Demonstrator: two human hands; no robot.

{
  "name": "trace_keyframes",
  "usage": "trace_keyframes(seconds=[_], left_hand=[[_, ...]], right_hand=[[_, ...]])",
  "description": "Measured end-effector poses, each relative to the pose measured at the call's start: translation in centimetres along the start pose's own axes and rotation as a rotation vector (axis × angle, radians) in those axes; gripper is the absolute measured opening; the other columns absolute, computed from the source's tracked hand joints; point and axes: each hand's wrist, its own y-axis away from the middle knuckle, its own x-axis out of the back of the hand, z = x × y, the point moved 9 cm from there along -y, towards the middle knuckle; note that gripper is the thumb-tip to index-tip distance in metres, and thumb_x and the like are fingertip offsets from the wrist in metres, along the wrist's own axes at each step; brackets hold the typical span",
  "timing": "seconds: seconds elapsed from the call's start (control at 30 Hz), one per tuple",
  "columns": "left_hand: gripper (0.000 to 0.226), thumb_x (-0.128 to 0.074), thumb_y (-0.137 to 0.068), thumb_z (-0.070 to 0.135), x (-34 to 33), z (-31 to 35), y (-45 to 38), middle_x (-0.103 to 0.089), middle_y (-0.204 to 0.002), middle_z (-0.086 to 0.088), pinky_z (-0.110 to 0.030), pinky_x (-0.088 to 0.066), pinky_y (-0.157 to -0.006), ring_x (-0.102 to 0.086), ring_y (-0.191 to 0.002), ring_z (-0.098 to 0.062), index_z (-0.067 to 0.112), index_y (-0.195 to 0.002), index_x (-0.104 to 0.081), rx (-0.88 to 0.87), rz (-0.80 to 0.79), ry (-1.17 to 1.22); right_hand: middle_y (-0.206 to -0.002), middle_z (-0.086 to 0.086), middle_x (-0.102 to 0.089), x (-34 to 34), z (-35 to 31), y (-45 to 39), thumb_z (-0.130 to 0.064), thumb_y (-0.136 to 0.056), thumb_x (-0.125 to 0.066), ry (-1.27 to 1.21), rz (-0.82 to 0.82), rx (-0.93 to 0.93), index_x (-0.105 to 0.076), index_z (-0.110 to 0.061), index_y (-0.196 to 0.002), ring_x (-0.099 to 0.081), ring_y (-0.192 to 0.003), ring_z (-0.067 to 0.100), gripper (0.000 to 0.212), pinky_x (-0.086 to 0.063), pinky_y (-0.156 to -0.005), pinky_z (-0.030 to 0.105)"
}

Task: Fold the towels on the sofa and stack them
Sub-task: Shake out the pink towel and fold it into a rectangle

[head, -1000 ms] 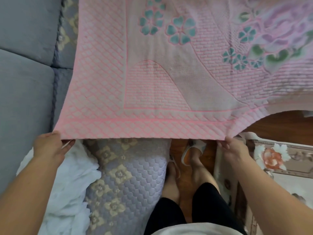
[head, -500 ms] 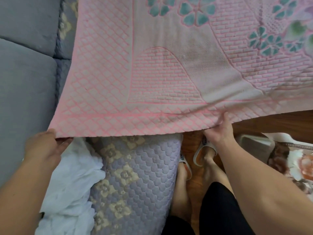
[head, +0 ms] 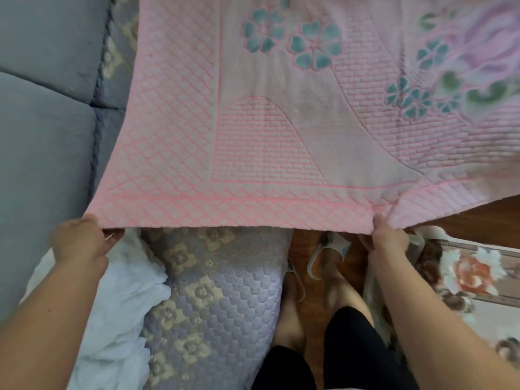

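Note:
A large pink towel (head: 281,130) with teal flowers and a brick-and-diamond pattern is stretched out flat above the sofa, filling the upper part of the view. My left hand (head: 80,240) pinches its near left corner. My right hand (head: 388,235) grips the near hem further right, where the cloth puckers; the hem beyond it runs off to the right edge. A crumpled white towel (head: 112,311) lies on the sofa seat under my left forearm. The far end of the pink towel is out of view.
The grey sofa (head: 42,122) takes up the left side, with a lilac quilted cover (head: 213,299) over its front edge. Below are my legs and white slippers (head: 329,251) on a wooden floor. A flowered rug (head: 472,274) lies at the right.
The towel has been drawn back toward me and spread out level. My right hand shifted along the near hem, inward then back to the right. My left hand kept its corner.

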Motion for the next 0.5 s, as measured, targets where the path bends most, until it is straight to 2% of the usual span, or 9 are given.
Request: trace_keyframes(seconds=[0.1,0.2,0.27,0.33,0.37,0.43,0.5], left_hand=[[0.033,-0.048,-0.099,0.013,-0.3,-0.6,0.1,-0.065,-0.122,-0.002,-0.024,-0.059,-0.061,-0.068,-0.103,-0.019,0.010,-0.130,-0.059,0.076,-0.015,0.032],[0.031,-0.051,-0.097,0.017,0.2,-0.4,-0.3,-0.063,-0.123,0.004,-0.026,-0.058,-0.061,-0.067,-0.106,-0.017,0.019,-0.126,-0.063,0.055,0.038,-0.015],[0.021,-0.039,-0.099,0.029,-0.2,2.6,1.8,-0.059,-0.118,-0.001,-0.037,-0.057,-0.074,-0.065,-0.103,-0.022,0.028,-0.107,-0.058,-0.142,0.118,-0.224],[0.021,-0.033,-0.095,0.029,-3.5,6.9,6.6,-0.059,-0.121,-0.009,-0.042,-0.048,-0.091,-0.060,-0.108,-0.026,0.031,-0.106,-0.051,-0.486,0.121,-0.357],[0.026,-0.033,-0.094,0.023,-6.9,8.3,10.0,-0.060,-0.120,-0.010,-0.039,-0.046,-0.094,-0.058,-0.108,-0.026,0.029,-0.108,-0.054,-0.642,0.005,-0.422],[0.034,-0.035,-0.087,0.007,-14.1,8.6,16.8,-0.062,-0.110,-0.015,-0.033,-0.043,-0.088,-0.056,-0.100,-0.029,0.019,-0.099,-0.064,-0.850,-0.297,-0.556],[0.030,-0.041,-0.088,0.001,-19.7,7.5,23.4,-0.058,-0.107,-0.016,-0.036,-0.043,-0.082,-0.056,-0.094,-0.034,0.012,-0.094,-0.068,-0.949,-0.462,-0.659]], right_hand=[[-0.109,0.010,-0.067,1.6,-1.1,0.9,-0.014,-0.095,-0.066,-0.059,-0.006,-0.022,-0.061,-0.011,-0.115,-0.067,-0.086,0.023,0.021,-0.059,-0.050,0.033],[-0.102,0.008,-0.068,1.4,-3.2,2.2,-0.008,-0.097,-0.060,-0.120,-0.035,-0.023,-0.063,-0.012,-0.105,-0.070,-0.072,0.018,0.010,-0.055,-0.046,0.027],[-0.098,0.008,-0.067,0.3,-4.1,3.1,-0.009,-0.095,-0.060,-0.100,-0.077,-0.053,-0.064,-0.008,-0.107,-0.070,-0.070,0.018,0.013,-0.057,-0.052,0.030],[-0.096,0.009,-0.067,-0.6,-5.0,4.0,-0.009,-0.092,-0.061,-0.051,-0.121,-0.051,-0.066,-0.004,-0.110,-0.069,-0.078,0.021,0.020,-0.060,-0.061,0.033],[-0.095,0.010,-0.068,-0.9,-5.6,4.5,-0.008,-0.091,-0.060,-0.045,-0.148,-0.043,-0.066,-0.004,-0.111,-0.069,-0.080,0.022,0.020,-0.061,-0.062,0.033],[-0.095,0.014,-0.067,-1.2,-6.0,5.5,-0.006,-0.093,-0.060,-0.083,-0.177,-0.065,-0.063,-0.004,-0.106,-0.070,-0.079,0.024,0.013,-0.062,-0.063,0.035],[-0.097,0.018,-0.067,-1.3,-5.8,6.3,-0.004,-0.093,-0.059,-0.153,-0.201,-0.121,-0.062,-0.002,-0.105,-0.072,-0.076,0.027,0.013,-0.063,-0.064,0.039]])
